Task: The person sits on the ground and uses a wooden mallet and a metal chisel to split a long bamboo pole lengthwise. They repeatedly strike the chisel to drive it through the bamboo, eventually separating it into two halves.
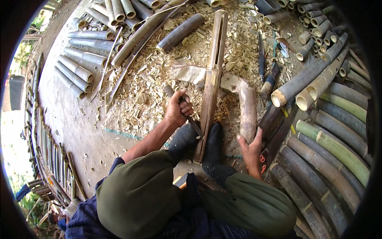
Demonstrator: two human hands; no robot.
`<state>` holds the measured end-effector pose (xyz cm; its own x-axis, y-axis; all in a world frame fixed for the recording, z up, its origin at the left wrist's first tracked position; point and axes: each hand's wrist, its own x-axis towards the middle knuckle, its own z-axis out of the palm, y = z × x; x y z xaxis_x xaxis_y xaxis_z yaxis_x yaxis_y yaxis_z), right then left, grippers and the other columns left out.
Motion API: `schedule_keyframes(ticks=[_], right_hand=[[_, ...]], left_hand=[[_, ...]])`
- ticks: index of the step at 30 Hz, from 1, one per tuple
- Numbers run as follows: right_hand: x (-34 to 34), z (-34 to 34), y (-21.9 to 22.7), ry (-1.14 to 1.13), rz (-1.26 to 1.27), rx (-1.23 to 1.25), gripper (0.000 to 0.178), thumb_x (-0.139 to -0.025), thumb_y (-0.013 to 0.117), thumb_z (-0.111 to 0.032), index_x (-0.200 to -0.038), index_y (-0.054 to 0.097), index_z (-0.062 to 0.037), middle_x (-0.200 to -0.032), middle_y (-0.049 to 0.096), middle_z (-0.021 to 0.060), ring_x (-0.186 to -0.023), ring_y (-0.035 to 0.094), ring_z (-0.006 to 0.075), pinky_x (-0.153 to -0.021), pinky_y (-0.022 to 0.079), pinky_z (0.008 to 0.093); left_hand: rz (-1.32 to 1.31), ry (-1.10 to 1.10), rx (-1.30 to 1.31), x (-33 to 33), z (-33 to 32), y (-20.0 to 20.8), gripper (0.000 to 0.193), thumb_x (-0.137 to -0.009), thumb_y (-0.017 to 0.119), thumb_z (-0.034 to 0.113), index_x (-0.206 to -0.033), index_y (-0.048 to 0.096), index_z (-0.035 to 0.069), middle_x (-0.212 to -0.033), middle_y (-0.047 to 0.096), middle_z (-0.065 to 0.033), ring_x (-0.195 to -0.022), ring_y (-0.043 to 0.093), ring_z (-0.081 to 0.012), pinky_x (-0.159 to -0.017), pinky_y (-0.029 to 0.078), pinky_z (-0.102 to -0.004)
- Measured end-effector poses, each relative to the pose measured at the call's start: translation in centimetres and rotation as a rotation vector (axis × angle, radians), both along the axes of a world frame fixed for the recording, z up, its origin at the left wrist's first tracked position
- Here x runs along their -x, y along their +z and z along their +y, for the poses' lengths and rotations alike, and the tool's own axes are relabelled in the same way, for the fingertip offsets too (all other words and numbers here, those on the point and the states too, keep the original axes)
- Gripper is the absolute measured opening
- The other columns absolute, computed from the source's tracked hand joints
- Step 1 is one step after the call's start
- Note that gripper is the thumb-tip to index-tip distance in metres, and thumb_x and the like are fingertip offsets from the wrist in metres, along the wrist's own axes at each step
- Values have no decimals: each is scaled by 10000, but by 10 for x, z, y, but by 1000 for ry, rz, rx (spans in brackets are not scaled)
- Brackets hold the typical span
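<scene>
At the far left, a fence-like row of thin brown bamboo sticks (59, 163) runs beside the grey floor (115, 147). Next to it on the floor lie short grey-brown bamboo tubes (75, 71) with cut ends, then long curved split bamboo strips (139, 40) and a single dark grey bamboo section (181, 32) on a spread of pale yellow wood chips (147, 83). The person's left grip (179, 109) is closed around a dark hand tool (168, 91) with a brown handle, its blade slanting down to the lower left edge of a long brown bamboo length with a lengthwise split (211, 87). That bamboo length slopes up from between two black-covered feet (213, 153) and crosses over a thick, bent, pale wooden log (238, 85), which shows on both sides of it. The right grip (250, 149) is at the log's lower end, thumb on one side and fingers on the other; whether it is clamped there I cannot tell. Just beside that grip are red-orange loops (262, 158). Further right lie a dark tool with a bound handle (271, 79), two long grey-brown bamboo poles (308, 79) and a stack of green and grey bamboo (334, 153)
</scene>
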<state>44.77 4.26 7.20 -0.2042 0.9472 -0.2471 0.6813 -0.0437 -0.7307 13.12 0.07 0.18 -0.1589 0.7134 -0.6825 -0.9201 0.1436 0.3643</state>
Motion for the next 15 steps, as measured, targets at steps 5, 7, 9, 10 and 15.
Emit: schedule_keyframes(ticks=[5,7,9,10,15], right_hand=[[31,2,13,192,-67,-6,461,-851,790,-250,-1192,617,7,-1127,669,259,-1012,659,407,-864,513,481],[51,4,13,566,-130,378,445,-865,761,-454,-833,746,-11,-711,718,157,-709,727,295,-719,565,430],[70,-10,10,749,-218,797,537,-862,742,-514,-741,741,9,-677,717,168,-683,737,325,-717,576,430],[75,-18,5,817,-291,726,538,-855,761,-496,-738,735,29,-689,726,170,-715,744,344,-753,579,454],[89,-37,-16,730,-242,570,405,-847,788,-374,-725,753,11,-606,703,104,-586,713,238,-657,575,367]], left_hand=[[10,-24,-8,2,1,3,393,-996,573,373,-703,559,111,-479,247,66,-414,283,-111,-442,267,-304],[12,-35,1,-1,6,4,394,-996,574,373,-702,557,110,-479,245,66,-414,281,-111,-440,265,-304],[30,-48,15,-2,9,6,387,-992,582,363,-700,553,111,-481,243,67,-415,278,-110,-438,261,-302],[28,-54,18,-4,10,9,382,-990,587,357,-699,553,111,-481,244,67,-415,279,-110,-438,261,-301],[39,-53,17,-3,8,18,364,-982,604,340,-704,551,111,-484,256,66,-413,285,-109,-437,263,-300]])
